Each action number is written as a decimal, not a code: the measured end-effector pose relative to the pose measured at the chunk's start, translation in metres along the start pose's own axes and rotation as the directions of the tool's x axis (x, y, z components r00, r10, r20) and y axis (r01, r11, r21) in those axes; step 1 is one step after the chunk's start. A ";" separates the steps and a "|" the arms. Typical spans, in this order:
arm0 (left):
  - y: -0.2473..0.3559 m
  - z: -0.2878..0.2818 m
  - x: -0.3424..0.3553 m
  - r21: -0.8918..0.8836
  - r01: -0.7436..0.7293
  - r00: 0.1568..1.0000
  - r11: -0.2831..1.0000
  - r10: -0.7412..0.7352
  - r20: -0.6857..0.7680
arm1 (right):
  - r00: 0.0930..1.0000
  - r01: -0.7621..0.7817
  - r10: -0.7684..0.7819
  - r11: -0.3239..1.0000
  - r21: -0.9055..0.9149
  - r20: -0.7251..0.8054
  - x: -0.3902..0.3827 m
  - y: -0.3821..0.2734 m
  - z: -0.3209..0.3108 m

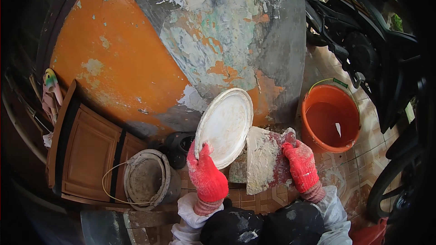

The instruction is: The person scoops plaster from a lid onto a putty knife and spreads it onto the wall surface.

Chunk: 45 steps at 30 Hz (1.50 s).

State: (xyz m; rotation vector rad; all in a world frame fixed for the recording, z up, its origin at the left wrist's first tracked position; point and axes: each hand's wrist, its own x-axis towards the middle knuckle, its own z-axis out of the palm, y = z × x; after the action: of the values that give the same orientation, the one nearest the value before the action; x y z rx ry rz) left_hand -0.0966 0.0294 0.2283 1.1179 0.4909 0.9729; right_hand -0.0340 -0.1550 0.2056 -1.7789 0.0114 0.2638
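Observation:
My left hand (209, 179), in a red glove, grips the lower edge of a round white lid (225, 129). The lid is tilted up, its raised rim showing and its face smeared with dried white matter. On the right, my right hand (301, 165), also in a red glove, is closed round a plastering trowel (262, 161) near its right edge. Cream-coloured plaster coats the trowel's broad flat blade, with dark red showing at the right. The lid's lower right edge comes close to the trowel's upper left corner; whether they touch, I cannot tell.
Ahead stands a wall (227, 59) with peeling orange paint and patches of plaster. An orange bucket (309, 113) holding liquid stands at the right, beside a motorcycle (361, 45). To the left are a plaster-stained bucket (173, 181) with a wire handle and a wooden cabinet (91, 149).

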 end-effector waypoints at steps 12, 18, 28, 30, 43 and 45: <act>0.045 0.004 0.018 0.629 -0.465 0.822 0.623 0.040 0.568 | 0.996 -0.058 0.055 0.997 -0.055 -0.066 0.000 0.010 -0.007; 0.056 0.010 0.030 0.621 -0.579 0.706 0.528 -0.057 0.706 | 0.998 -0.048 0.047 0.999 -0.018 -0.038 -0.001 0.017 -0.008; 0.084 0.031 0.063 0.384 -0.877 0.342 0.290 -0.187 0.921 | 0.997 -0.069 0.069 0.998 0.009 -0.042 -0.006 0.012 -0.010; 0.081 0.032 0.065 0.477 -0.808 0.404 0.346 -0.265 0.876 | 0.997 -0.058 0.062 0.996 0.072 -0.050 -0.002 0.016 -0.015; 0.035 0.020 0.116 0.254 -0.936 0.192 0.244 -0.251 0.949 | 0.995 -0.026 0.002 0.968 -0.251 -0.096 -0.002 0.010 -0.010; 0.032 0.019 0.117 0.344 -0.894 0.255 0.288 -0.305 0.917 | 0.995 0.019 -0.045 0.964 -0.265 -0.092 -0.001 0.010 -0.011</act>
State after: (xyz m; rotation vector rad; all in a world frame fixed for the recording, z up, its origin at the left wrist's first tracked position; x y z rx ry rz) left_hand -0.0345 0.1216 0.2801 2.7998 -0.4513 0.1013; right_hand -0.0345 -0.1684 0.1983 -2.0544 0.0177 0.1598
